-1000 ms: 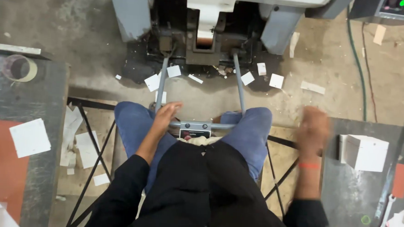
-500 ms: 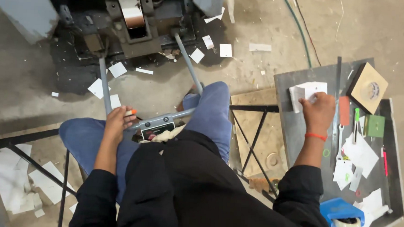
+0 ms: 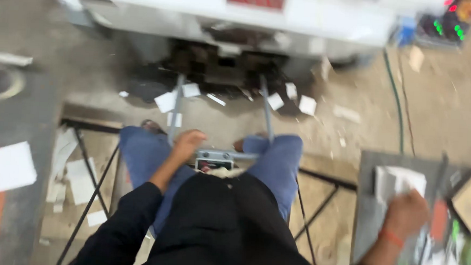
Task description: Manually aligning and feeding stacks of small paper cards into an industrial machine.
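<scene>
Grey metal fills the middle of my head view: a U-shaped lever [image 3: 219, 154] runs from the machine [image 3: 241, 20] at the top of the frame down to my lap, its two thin rods ending in a crossbar between my knees. My left hand [image 3: 187, 144] is curled over the left end of that crossbar, fingers wrapped and closed on it. My jeans [image 3: 277, 161] show on either side of the bar, with my black shirt below them.

My right hand [image 3: 409, 212] is out to the right, over a dark side table [image 3: 364, 220]. It rests on a stack of white paper [image 3: 397, 181] that lies at the table's near left corner. The hand is blurred, so I cannot tell whether the fingers are closed on the paper or only touching it. An orange band circles that wrist.

White paper scraps [image 3: 275, 100] are scattered on the concrete floor [image 3: 354, 128] in front of the machine. A green cable [image 3: 396, 98] trails down the floor on the right. On my left, a white sheet [image 3: 8, 166] lies on another table [image 3: 26, 121].
</scene>
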